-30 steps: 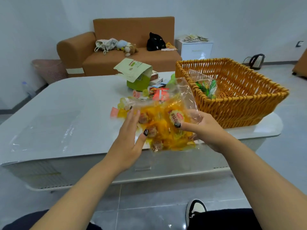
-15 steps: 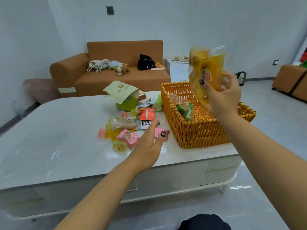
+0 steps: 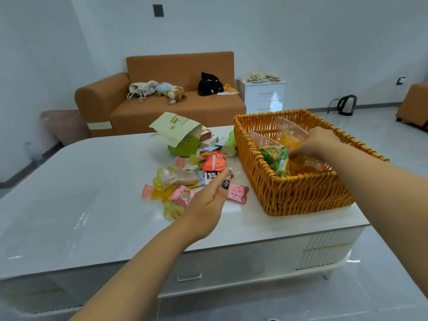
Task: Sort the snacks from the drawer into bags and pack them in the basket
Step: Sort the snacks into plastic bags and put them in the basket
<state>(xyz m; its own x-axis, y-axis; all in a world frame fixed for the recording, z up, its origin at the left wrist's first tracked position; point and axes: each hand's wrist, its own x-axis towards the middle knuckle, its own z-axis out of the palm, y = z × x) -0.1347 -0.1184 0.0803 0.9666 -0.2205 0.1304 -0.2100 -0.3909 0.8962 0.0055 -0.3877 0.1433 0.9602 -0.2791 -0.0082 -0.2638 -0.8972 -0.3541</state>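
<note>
Right hand (image 3: 317,144) inside wicker basket (image 3: 301,195), pinching yellow snack bag (image 3: 301,164) to seat it beside green bag (image 3: 275,158). Left hand (image 3: 208,202) loosely curled, empty, above loose snacks (image 3: 180,181) on bench (image 3: 81,193), basket's 9 o'clock; likely next batch.

Orange woven basket (image 3: 298,193), red snack packet (image 3: 214,161), brown sofa (image 3: 162,105)

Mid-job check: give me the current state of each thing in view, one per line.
Right hand: inside the basket, gripping the yellow snack bag.
Yellow snack bag: filled, lowered into the basket.
Green snack bag: filled, lying in the basket.
Wicker basket: upright on the table, holding two bags.
Left hand: holding nothing, fingers loosely curled, above the loose snacks.
Loose snacks: unsorted, scattered on the table.
Green box: flap open.
</note>
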